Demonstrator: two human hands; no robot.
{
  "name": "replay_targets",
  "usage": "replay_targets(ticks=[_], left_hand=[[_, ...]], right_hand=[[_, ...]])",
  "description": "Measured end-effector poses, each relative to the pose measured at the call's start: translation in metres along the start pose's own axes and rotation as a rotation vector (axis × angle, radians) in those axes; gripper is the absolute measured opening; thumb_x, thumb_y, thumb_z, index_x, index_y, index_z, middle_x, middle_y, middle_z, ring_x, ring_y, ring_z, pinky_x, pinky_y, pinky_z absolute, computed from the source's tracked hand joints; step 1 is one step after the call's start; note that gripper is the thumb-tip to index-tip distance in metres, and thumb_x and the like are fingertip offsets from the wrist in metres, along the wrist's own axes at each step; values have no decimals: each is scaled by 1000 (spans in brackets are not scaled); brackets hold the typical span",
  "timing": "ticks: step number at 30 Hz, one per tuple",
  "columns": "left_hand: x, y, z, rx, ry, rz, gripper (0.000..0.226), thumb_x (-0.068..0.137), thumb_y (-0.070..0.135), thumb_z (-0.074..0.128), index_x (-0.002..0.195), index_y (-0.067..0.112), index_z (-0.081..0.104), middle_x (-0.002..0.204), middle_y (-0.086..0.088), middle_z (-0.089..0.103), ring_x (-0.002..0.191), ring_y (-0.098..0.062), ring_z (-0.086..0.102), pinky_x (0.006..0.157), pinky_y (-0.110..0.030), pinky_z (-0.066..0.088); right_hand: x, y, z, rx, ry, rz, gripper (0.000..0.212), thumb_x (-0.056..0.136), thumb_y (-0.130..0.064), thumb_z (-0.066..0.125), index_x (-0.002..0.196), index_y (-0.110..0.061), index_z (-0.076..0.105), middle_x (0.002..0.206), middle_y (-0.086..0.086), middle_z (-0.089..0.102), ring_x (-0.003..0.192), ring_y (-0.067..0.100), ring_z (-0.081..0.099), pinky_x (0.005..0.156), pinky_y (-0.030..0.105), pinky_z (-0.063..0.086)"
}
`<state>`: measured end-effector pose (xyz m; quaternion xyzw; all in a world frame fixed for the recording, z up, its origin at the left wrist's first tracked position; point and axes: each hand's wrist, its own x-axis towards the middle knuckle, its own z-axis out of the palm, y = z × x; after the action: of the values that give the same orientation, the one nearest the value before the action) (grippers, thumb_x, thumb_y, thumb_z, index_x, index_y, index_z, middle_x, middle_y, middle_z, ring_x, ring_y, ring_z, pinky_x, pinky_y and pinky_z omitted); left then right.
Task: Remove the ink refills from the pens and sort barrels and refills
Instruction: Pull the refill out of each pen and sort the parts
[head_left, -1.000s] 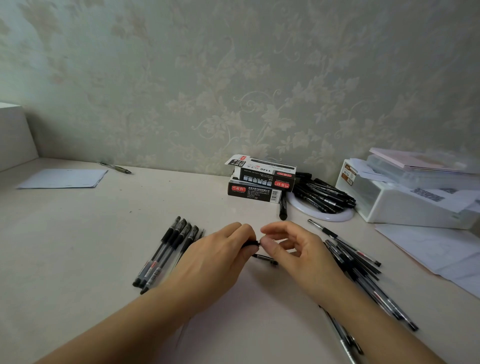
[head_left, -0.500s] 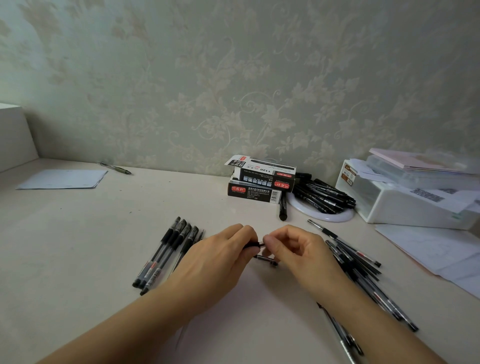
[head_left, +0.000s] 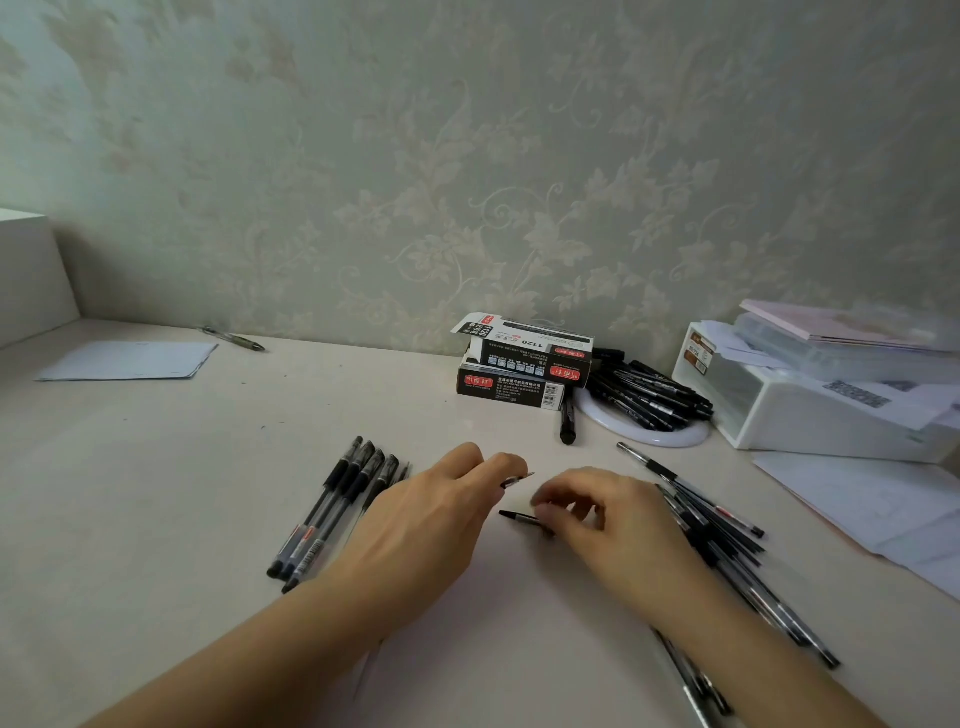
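**Two hands, one pen tip between them**

From the head view, we see our left hand (head_left: 441, 525) curled around a pen (head_left: 517, 480), only its pointed tip poking out past the fingertips and aiming right, toward our right hand (head_left: 608, 519). That hand is blurred, fingers bent; a small dark piece (head_left: 522, 517) lies on the desk (head_left: 208, 493) at its fingertips, but we cannot tell whether they pinch it or merely touch. The pen's long axis runs left to right, so we judge the right hand nearer for pulling the refill out. Sorted pens (head_left: 337, 512) lie just left of our left hand; the unsorted pile (head_left: 727, 540) sits behind the right.
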<state>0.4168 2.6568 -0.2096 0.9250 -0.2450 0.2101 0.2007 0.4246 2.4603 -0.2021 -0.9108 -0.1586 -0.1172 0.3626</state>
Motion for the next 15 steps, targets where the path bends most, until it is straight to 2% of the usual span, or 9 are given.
replay_targets(ticks=[3, 8, 12, 15], left_hand=[[0, -1, 1, 9, 3, -18, 25, 101, 31, 37, 122, 45, 37, 94, 9, 44, 68, -20, 53, 55, -42, 47], [0, -1, 1, -17, -2, -29, 27, 101, 30, 39, 123, 44, 39, 95, 9, 44, 70, -20, 53, 57, -43, 48], [0, 1, 1, -84, 5, -36, 35, 100, 21, 38, 128, 42, 39, 99, 11, 43, 72, -23, 52, 62, -45, 48], [0, 3, -1, -146, 27, -6, 41, 98, 15, 38, 129, 41, 37, 102, 11, 41, 70, -22, 51, 62, -46, 48]], right_hand=[[-2, -2, 6, -184, -103, -165, 9, 90, -30, 66, 93, -32, 74, 87, -14, 61, 84, 1, 49, 78, 20, 40], [-2, -2, 12, -240, -125, -201, 13, 91, -31, 65, 99, -34, 74, 90, -14, 54, 93, 8, 47, 83, 25, 40], [-2, -1, 12, -233, -99, -181, 17, 91, -31, 65, 106, -34, 72, 88, -17, 53, 88, 1, 45, 78, 18, 37], [-1, -6, 9, -76, 49, -105, 11, 87, -33, 70, 98, -33, 74, 84, -17, 63, 76, -3, 48, 70, 9, 36]])
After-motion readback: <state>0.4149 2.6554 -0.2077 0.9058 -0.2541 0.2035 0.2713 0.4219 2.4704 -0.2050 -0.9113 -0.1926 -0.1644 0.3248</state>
